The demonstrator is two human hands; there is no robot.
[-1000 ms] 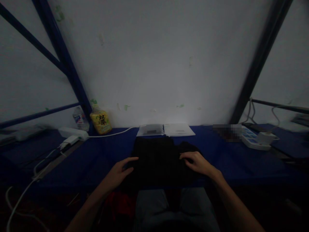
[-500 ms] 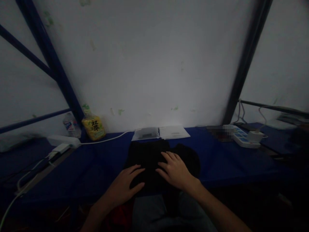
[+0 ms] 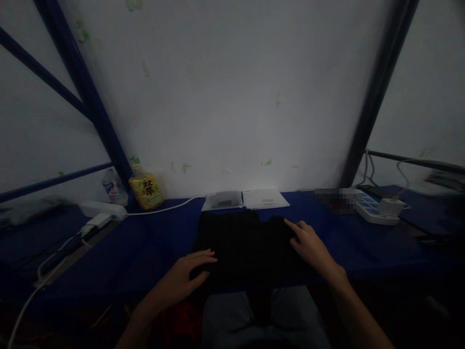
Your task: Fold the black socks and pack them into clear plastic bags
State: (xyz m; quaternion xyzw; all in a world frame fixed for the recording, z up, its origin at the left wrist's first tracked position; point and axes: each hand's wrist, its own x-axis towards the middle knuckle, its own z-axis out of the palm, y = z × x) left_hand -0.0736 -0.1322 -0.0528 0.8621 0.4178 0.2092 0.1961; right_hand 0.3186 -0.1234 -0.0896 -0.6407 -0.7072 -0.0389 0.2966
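A folded black garment lies on the blue-covered surface in front of me, in dim light. My left hand rests flat on the garment's near left edge, fingers stretched out and slightly apart. At the garment's far right corner is my right hand, fingers extended on the cloth. Neither hand grips anything that I can see.
A yellow-labelled bottle and a clear bottle stand at the back left by a white power strip with cables. White packets lie by the wall. Another power strip sits at the right. Blue frame posts rise at both sides.
My right hand slid from the garment's middle out to its far right corner. My left hand stayed at the near left edge. The camera shifted slightly.
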